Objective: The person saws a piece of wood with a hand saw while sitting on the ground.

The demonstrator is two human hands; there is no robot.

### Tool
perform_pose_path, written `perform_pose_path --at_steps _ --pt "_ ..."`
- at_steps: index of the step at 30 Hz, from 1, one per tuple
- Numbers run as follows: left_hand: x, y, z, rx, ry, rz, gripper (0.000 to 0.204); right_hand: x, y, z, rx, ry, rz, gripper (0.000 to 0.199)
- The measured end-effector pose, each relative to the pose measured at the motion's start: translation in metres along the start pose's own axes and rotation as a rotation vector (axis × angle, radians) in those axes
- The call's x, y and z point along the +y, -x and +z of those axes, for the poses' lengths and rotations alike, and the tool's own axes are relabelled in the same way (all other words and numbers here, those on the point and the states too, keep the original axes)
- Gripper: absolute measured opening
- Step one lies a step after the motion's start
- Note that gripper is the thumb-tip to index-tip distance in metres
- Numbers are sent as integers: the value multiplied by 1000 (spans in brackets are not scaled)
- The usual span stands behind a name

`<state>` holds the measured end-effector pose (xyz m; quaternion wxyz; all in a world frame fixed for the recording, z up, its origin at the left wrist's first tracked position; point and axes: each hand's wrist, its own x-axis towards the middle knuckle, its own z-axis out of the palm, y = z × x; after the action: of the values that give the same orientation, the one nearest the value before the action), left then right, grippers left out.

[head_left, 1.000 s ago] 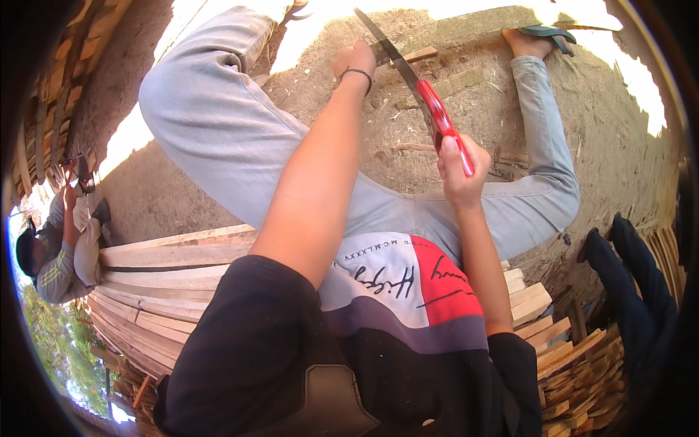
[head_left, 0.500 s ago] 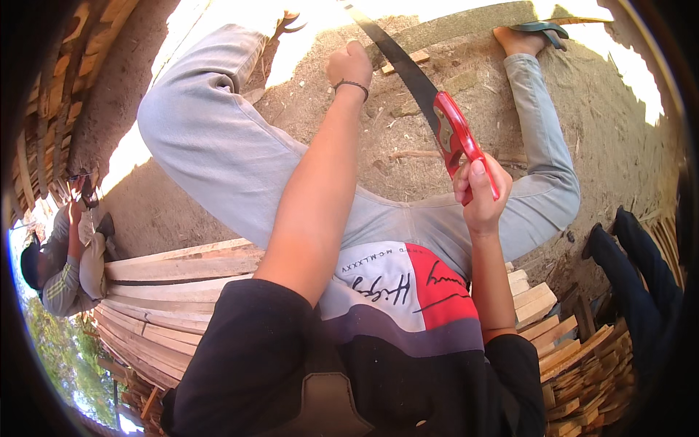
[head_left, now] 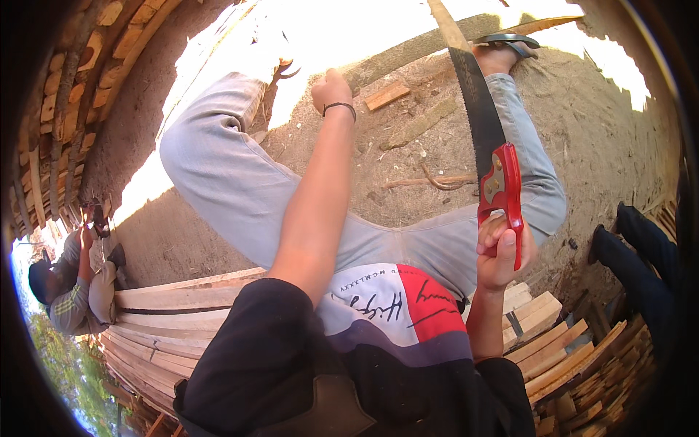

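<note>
My right hand (head_left: pixel 501 251) is wrapped round the red handle of a pruning saw (head_left: pixel 478 102). Its dark, toothed blade points away from me, and the bright far end rises past the top of the view. Beyond my lap, my left hand (head_left: pixel 333 90) is closed at the near end of a long, rough-edged wooden plank (head_left: pixel 415 52). That plank slants off to the far right, passing behind the blade and by my foot. A short wood block (head_left: pixel 386 95) and a flat strip of wood (head_left: pixel 419 125) lie on the ground between my legs.
I sit on stacked sawn timber (head_left: pixel 182 298), with more boards (head_left: pixel 542 328) at my right. A curved stick (head_left: pixel 437 177) lies on the dirt. Another person (head_left: pixel 69 284) sits at far left, near a wood pile (head_left: pixel 69 102). Someone's dark-trousered legs (head_left: pixel 641 262) are at right.
The saw has swung right and come nearer me, away from my left hand, its blade now more upright. My left hand and the plank's near end have shifted slightly left and nearer in view.
</note>
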<state>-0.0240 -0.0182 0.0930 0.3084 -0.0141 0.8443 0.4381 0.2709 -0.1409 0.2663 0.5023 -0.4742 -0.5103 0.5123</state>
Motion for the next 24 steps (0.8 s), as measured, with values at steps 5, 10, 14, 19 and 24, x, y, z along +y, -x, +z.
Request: perform_pose_path --at_steps 5,10,14,19,24 --pt "52 31 -18 -46 163 358 40 6 22 -10 70 -147 53 37" --pt "75 59 -23 -189 500 487 44 2 26 -14 29 -407 7 35" --pt "74 58 -23 -292 608 436 50 3 20 -14 -11 -440 -4 34" --pt "72 58 -23 -329 617 345 51 7 18 -12 12 -447 26 32" --pt "61 38 -21 -377 719 337 27 19 17 -12 5 -429 69 32"
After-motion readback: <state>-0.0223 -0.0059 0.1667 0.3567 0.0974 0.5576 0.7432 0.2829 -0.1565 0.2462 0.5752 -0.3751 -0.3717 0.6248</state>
